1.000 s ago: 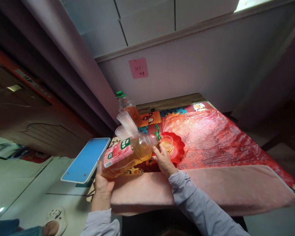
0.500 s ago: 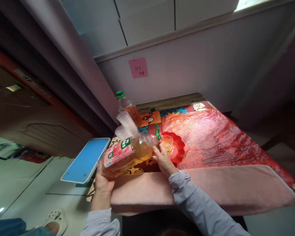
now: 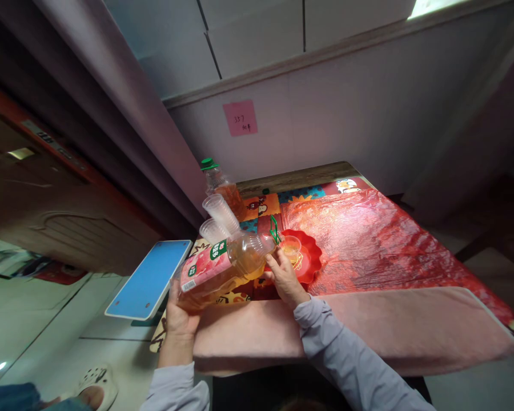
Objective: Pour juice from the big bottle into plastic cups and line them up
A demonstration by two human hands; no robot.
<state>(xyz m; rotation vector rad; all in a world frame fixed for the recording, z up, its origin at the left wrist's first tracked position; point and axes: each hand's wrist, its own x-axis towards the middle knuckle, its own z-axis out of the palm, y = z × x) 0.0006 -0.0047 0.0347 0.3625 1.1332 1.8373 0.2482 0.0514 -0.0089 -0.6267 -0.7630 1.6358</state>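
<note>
Over at that desk [image 3: 312,176], the left grip [image 3: 181,317] clasps the tilted bottle [image 3: 227,265] low, the right grip [image 3: 285,279] near its neck, close to the cup [image 3: 290,249] in the red dish [image 3: 312,257].

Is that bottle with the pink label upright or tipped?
Tipped: the bottle slants, with the left hand at its base and the right hand at its neck, near the clear cup.

The head view looks down across a table [image 3: 312,176].
</note>
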